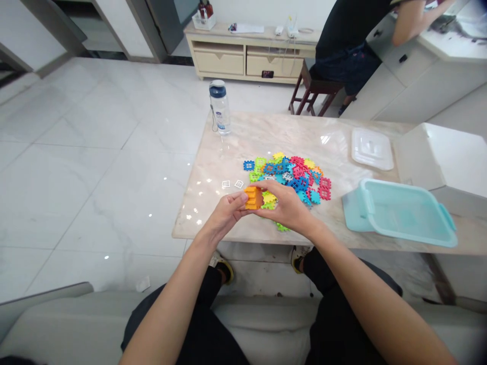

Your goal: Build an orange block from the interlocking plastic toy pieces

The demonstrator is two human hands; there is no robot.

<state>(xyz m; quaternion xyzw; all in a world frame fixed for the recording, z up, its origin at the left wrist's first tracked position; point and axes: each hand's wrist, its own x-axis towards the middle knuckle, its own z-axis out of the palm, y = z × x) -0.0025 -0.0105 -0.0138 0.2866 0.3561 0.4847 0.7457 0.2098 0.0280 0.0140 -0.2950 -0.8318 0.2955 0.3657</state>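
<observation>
The left hand (226, 213) and right hand (287, 205) pinch a stack of orange plastic tiles (253, 197) between them, just beside a colourful tile heap (292, 175).

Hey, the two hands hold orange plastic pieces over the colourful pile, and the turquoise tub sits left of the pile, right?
No: the pale turquoise plastic tub sits right of the pile of multicoloured plastic interlocking tiles, as the head view shows. The left hand and right hand do hold the stacked orange plastic tiles over the pile.
</observation>
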